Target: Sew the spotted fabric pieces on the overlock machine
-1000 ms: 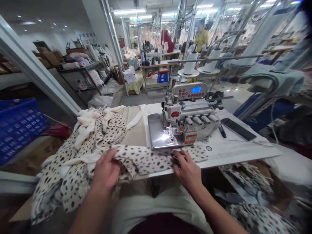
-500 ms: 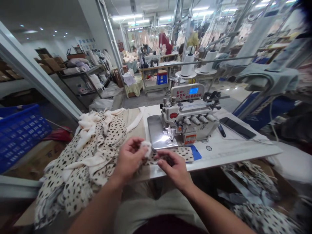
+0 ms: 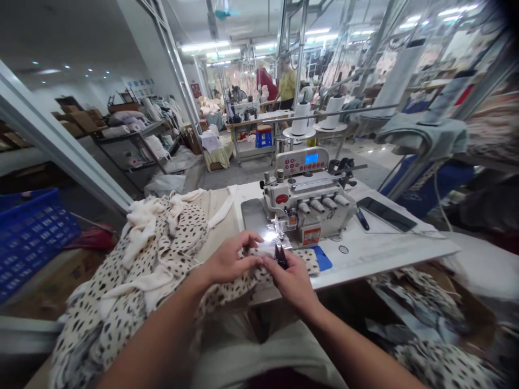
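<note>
Fingers closed, my left hand (image 3: 229, 260) pinches the edge of a cream, dark-spotted fabric piece (image 3: 229, 290) in front of the overlock machine (image 3: 302, 189). My right hand (image 3: 295, 282) is wrapped round dark thread snips (image 3: 280, 256), whose pointed blades stick up past the fingers. Its thumb meets the left fingertips at the fabric; whether it also grips the cloth I cannot tell. Part of the fabric hangs over the table's front edge below the hands. A spotted strip (image 3: 307, 260) lies right of the right hand, beside a blue piece (image 3: 323, 258).
A heap of spotted fabric (image 3: 162, 243) with white trim covers the table's left side. Right of the machine lie a phone (image 3: 387, 214) and a dark pen-like tool (image 3: 362, 219). A blue basket (image 3: 36, 237) stands far left; fabric scraps (image 3: 430, 302) fill a box at lower right.
My hands have come together at the fabric. The bunched white cloth in my left hand is lowered, spotted fabric now shows beneath, and the snips' blades point up. The view has shifted slightly.
</note>
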`<move>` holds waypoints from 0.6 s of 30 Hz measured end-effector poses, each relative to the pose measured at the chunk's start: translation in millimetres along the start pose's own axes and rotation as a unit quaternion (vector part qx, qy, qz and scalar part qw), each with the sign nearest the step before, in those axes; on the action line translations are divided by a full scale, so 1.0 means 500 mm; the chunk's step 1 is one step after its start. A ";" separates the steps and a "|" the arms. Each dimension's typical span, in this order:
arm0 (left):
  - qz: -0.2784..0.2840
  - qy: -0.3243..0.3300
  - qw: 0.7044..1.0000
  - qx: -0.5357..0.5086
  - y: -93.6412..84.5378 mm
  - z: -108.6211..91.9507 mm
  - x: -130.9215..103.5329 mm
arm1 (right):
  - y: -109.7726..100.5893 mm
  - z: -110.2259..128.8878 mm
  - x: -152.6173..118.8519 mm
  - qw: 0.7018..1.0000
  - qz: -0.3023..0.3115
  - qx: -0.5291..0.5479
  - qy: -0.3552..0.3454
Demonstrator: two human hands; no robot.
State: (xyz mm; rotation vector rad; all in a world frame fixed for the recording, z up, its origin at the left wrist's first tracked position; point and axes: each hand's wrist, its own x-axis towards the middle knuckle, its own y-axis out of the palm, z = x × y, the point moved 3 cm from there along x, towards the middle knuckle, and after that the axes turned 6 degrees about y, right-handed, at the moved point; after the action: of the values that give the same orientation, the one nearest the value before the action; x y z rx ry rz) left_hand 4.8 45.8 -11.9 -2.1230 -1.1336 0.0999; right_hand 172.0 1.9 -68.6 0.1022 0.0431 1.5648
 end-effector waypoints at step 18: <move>-0.003 -0.048 0.990 -0.134 0.027 0.004 0.034 | -0.027 0.006 -0.001 0.999 0.001 -0.007 -0.050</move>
State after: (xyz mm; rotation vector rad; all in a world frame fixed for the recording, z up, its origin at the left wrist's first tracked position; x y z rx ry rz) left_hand 23.6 55.0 -17.5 -2.3731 -1.2690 0.0488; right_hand 185.7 1.3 -67.0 0.1693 -0.0456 1.5596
